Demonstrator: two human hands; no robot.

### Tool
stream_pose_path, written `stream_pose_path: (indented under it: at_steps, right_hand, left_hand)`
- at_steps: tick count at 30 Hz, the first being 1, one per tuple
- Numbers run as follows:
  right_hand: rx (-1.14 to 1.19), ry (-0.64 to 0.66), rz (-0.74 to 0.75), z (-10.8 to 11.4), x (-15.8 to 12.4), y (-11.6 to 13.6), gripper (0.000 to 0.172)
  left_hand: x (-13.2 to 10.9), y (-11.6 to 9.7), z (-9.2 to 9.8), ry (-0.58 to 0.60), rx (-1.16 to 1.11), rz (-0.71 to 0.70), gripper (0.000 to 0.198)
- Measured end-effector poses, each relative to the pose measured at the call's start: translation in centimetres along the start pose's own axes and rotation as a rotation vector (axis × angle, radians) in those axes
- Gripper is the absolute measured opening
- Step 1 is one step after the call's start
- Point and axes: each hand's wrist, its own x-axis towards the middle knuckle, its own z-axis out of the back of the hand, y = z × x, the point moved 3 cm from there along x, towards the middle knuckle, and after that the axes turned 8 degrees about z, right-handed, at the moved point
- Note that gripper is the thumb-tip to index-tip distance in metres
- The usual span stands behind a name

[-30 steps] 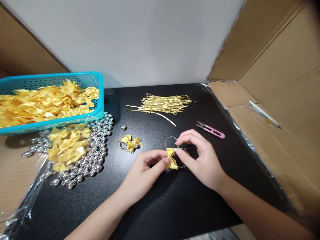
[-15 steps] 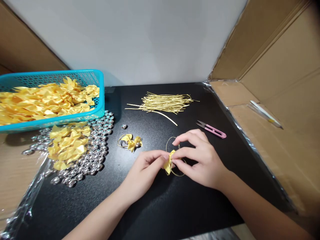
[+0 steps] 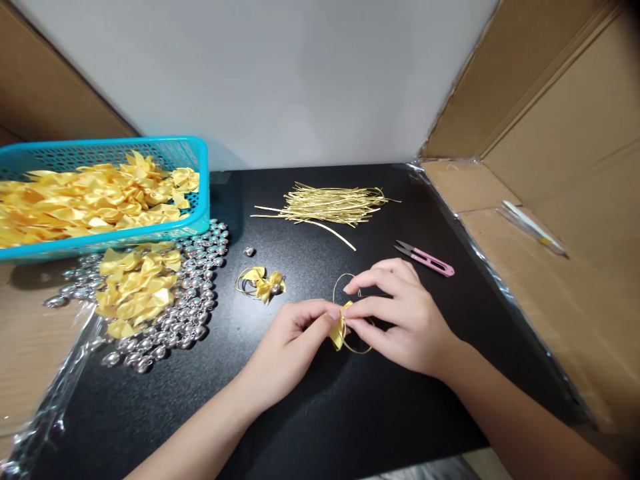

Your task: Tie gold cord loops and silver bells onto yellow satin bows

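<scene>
Pinching yellow bow | left fingers: closed on its side | right fingers: pinched narrow at its middle

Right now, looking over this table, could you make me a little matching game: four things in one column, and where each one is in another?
Column one:
1. Shiny yellow ribbon bow
2. Pink-handled metal snips
3. Turquoise plastic basket
4. Thin gold cords

Column two:
A. At the far left, holding a heap of yellow ribbon pieces
B. In a loose pile, mid-table, toward the pale wall
C. Between the fingertips of the left hand and right hand
D. On the black table, at its right side, tips pointing left

Pairs: 1-C, 2-D, 3-A, 4-B
</scene>
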Motion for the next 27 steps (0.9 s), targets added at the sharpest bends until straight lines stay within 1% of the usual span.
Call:
stream_pose_path:
  at_steps: [5,10,14,18,24,27]
  right_hand:
    - [-0.031,-0.069,0.024,0.1,0.2,0.2,0.011]
    - [-0.049,-0.167,-0.056,-0.1,0.3,0.4,0.013]
    - [-0.032,-0.183,-0.116,-0.3,0.4,0.5,0.014]
    - [-0.006,-0.171,-0.176,-0.2,0.3,0.4,0.014]
    - [0.026,-0.224,-0.260,-0.5,0.2,0.6,0.014]
    - [0.065,-0.228,-0.313,-0.6,0.1,0.5,0.014]
  left_hand:
    - [0.0,0.1,0.0,0.009,-0.023,-0.026,0.027]
    - [-0.3,-0.3,-0.1,-0.043,0.060,-0.129,0.026]
    - [-0.5,-0.8,-0.3,-0.090,0.184,-0.239,0.024]
    - [-0.6,-1.1,-0.3,-0.133,0.290,-0.367,0.025]
    - [-0.8,-0.9,-0.4,-0.227,0.396,-0.517,0.032]
    - [-0.9,-0.9,-0.3,-0.250,0.398,-0.541,0.031]
